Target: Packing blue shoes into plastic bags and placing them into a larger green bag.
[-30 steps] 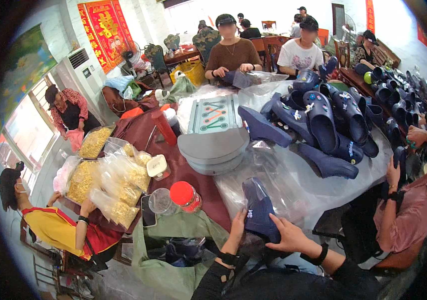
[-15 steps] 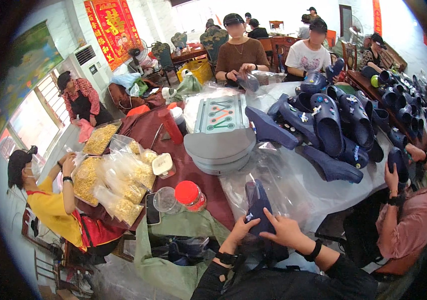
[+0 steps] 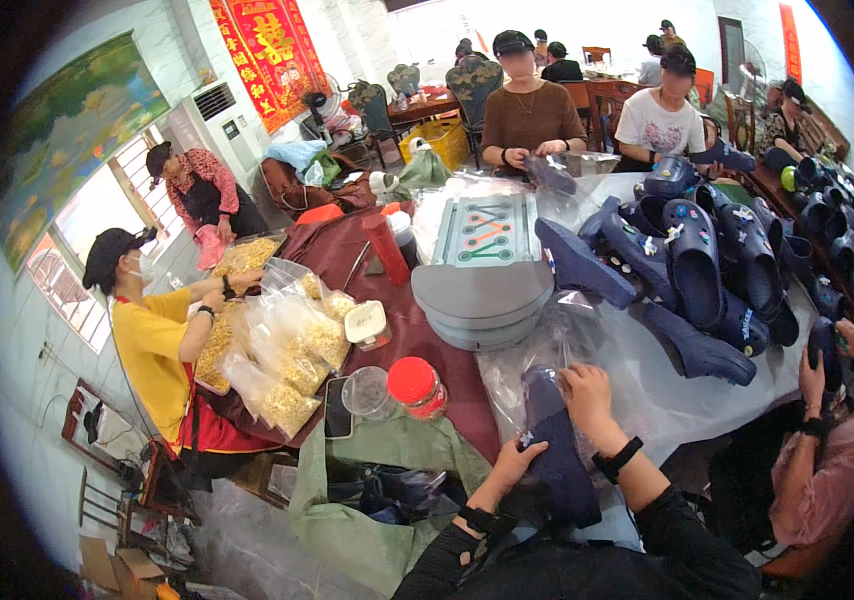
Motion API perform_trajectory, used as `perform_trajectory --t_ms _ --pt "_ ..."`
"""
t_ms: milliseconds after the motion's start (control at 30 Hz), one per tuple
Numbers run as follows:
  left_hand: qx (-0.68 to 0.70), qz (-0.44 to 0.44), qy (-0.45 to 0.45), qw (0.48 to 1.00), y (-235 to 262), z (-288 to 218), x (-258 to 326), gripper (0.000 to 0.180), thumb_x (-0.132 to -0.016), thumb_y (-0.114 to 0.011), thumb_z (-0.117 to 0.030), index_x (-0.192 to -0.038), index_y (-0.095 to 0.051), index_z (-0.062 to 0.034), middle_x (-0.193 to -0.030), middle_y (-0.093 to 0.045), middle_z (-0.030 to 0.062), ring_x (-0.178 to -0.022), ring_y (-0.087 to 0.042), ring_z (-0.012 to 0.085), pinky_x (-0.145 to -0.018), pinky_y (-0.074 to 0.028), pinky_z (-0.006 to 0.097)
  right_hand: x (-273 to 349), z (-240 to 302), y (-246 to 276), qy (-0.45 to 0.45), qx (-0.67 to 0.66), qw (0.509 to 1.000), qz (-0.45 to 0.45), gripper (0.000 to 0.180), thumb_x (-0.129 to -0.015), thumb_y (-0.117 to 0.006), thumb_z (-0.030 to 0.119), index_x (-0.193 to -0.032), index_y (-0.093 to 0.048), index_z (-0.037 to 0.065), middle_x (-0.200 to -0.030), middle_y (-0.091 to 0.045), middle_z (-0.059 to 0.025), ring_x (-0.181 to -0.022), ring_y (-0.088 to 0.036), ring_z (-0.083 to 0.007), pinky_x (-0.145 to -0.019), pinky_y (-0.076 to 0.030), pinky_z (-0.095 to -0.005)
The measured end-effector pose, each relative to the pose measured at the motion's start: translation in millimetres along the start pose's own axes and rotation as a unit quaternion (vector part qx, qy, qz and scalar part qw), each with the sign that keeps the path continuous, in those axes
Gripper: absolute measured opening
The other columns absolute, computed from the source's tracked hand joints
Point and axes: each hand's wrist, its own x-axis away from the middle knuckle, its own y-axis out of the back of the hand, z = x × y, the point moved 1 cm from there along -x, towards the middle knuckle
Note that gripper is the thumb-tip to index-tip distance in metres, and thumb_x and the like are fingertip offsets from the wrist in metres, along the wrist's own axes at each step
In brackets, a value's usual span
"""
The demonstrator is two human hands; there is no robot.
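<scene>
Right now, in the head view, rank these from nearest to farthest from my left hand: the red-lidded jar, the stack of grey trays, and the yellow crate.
1. Red-lidded jar, just up and left of the left hand.
2. Stack of grey trays, farther up the table.
3. Yellow crate, far back near the chairs.

The dark blue clog's (image 3: 552, 455) toe end is blurred inside clear plastic, behind the right hand (image 3: 587, 392).

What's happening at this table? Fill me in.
The person holds a dark blue clog in both hands: the left hand at its lower side, the right hand at its upper end, by clear plastic wrap. More blue clogs are heaped on the table. Nearby workers handle clogs too; others bag yellow snacks.
</scene>
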Motion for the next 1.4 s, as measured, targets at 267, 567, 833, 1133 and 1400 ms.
perform_trajectory --t_ms 267,567,833,1133,1400 --pt "-0.038 -0.002 -0.047 0.998 -2 13 -1 0.058 -0.078 -0.072 -0.036 -0.113 -0.056 0.0063 -0.098 -0.063 0.0117 -0.084 -0.06 0.0177 -0.076 -0.048 0.03 -1 -12 -3 -0.009 -0.159 0.985 -0.06 0.008 -0.078 -0.057 0.002 -0.086 -0.056 0.004 -0.092 -0.061 -0.0121 -0.09 -0.056 -0.0324 -0.082 -0.04 -0.0414" --pt "-0.115 -0.035 -0.058 0.991 -2 -13 25 0.067 -0.074 -0.074 -0.04 -0.117 -0.054 0.0074 -0.102 -0.064 0.0148 -0.09 -0.061 0.0202 -0.081 -0.048 0.031 9 -8 3 0.0 -0.143 0.988 -0.065 0.008 -0.083 -0.054 0.002 -0.091 -0.057 0.004 -0.098 -0.062 -0.0093 -0.097 -0.057 -0.0285 -0.097 -0.035 -0.0449" --pt "-0.058 -0.02 -0.02 0.998 14 -9 30 0.055 -0.074 -0.075 -0.031 -0.11 -0.059 0.0063 -0.095 -0.065 0.0099 -0.083 -0.061 0.0155 -0.077 -0.049 0.03 -9 3 9 0.077 -0.114 0.989 -0.061 0.011 -0.083 -0.054 0.003 -0.093 -0.057 0.006 -0.102 -0.061 -0.007 -0.103 -0.056 -0.0243 -0.102 -0.031 -0.046" --pt "-0.041 0.004 -0.026 0.999 10 0 29 0.062 -0.075 -0.073 -0.035 -0.114 -0.056 0.0104 -0.1 -0.065 0.0168 -0.091 -0.063 0.0216 -0.081 -0.048 0.032 0 10 13 0.057 -0.117 0.986 -0.102 0.005 -0.083 -0.053 0.001 -0.086 -0.053 0.004 -0.095 -0.06 -0.0068 -0.098 -0.057 -0.0261 -0.103 -0.03 -0.0479" --pt "-0.121 -0.007 -0.04 0.992 3 -17 43 0.066 -0.074 -0.073 -0.039 -0.114 -0.056 0.0103 -0.102 -0.065 0.0204 -0.094 -0.063 0.0253 -0.083 -0.048 0.033 17 1 21 0.061 -0.098 0.988 -0.101 0.009 -0.078 -0.054 0.0 -0.084 -0.053 0.005 -0.092 -0.058 -0.0078 -0.098 -0.055 -0.0267 -0.102 -0.029 -0.05"
